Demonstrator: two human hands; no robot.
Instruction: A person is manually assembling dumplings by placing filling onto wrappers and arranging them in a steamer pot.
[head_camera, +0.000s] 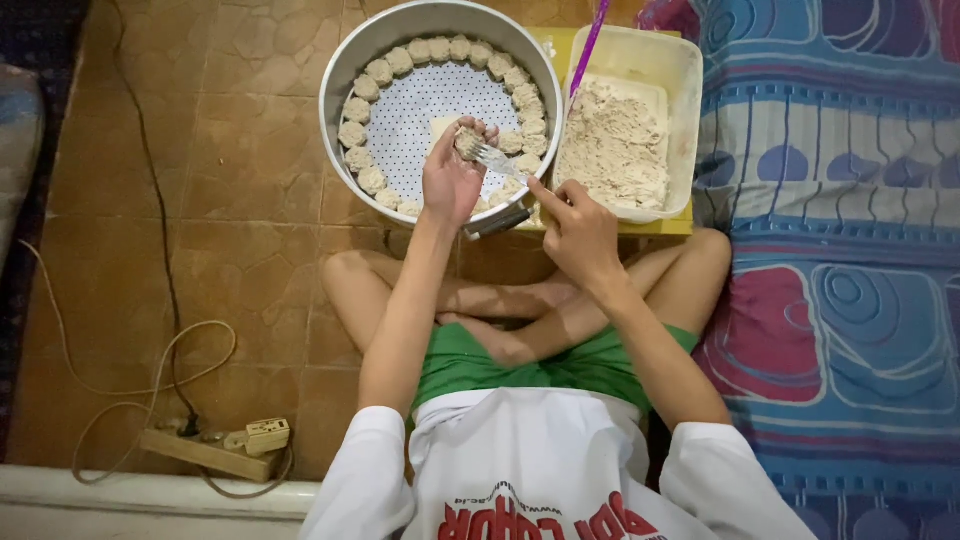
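Observation:
I sit cross-legged on a tiled floor. My left hand (452, 178) holds a small round lump of dough (467, 142) over a round metal steamer tray (335, 95). My right hand (577, 228) grips a metal fork (497, 159) whose prongs touch that lump. Several shaped dough pieces (357, 110) line the tray's inner rim on a white perforated liner (430, 105). Right of the tray stands a pale plastic tub (688, 70) of beige filling mix (612, 145), with a purple stick (590, 45) poking out of it.
A yellow board (680, 222) lies under the tub. A patterned mattress (850, 270) runs along the right. On the left floor lie cables (165, 300) and a power strip with a plug (262, 436). A white ledge (150, 495) edges the bottom.

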